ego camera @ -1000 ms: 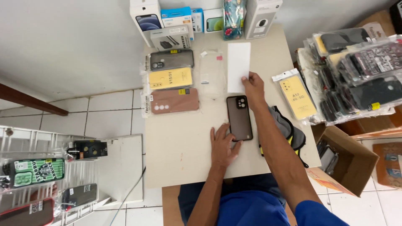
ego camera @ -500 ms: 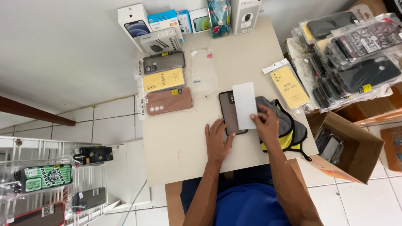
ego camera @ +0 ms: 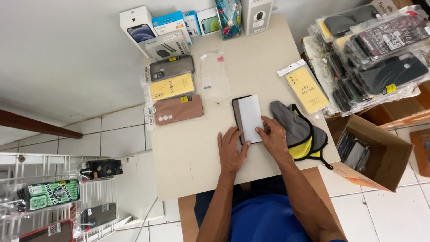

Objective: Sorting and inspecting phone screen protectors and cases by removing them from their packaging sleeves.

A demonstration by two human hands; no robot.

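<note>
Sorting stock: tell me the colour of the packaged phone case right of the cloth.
Yellow packaged phone case, clearest in the head view.

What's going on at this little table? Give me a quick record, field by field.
Left hand: flat on the table, touching the phone's lower left edge
Right hand: fingers on the white sheet
Phone: dark, lying flat, the sheet covering most of it
Cloth: grey and yellow, beside the right hand
Cases: three bagged, in a column at left
Boxes: along the far edge
</note>
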